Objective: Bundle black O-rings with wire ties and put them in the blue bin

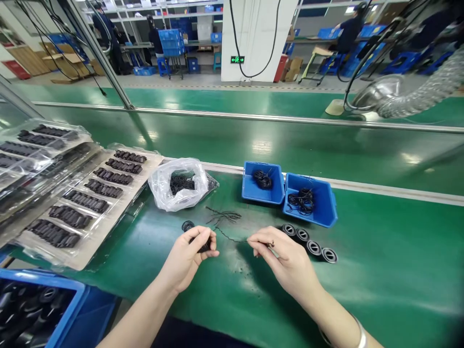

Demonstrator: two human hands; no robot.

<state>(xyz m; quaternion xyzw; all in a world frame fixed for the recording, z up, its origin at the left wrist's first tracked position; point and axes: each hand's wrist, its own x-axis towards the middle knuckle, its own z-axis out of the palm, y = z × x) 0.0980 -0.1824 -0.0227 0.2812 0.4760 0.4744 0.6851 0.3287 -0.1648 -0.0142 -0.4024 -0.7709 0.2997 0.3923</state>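
My left hand is curled around a small round black part just above the green work mat. My right hand pinches a thin black rubber ring between thumb and fingertips, a short way right of the left hand. A loose black ring part and a few thin rings lie on the mat just beyond my hands. Several finished round black parts sit in a row to the right of my right hand.
Two small blue bins hold black rings. A clear plastic bag holds more rings. Clear trays of black parts fill the left. A blue crate of black parts stands at the near left. The conveyor belt runs beyond; other people work in the background.
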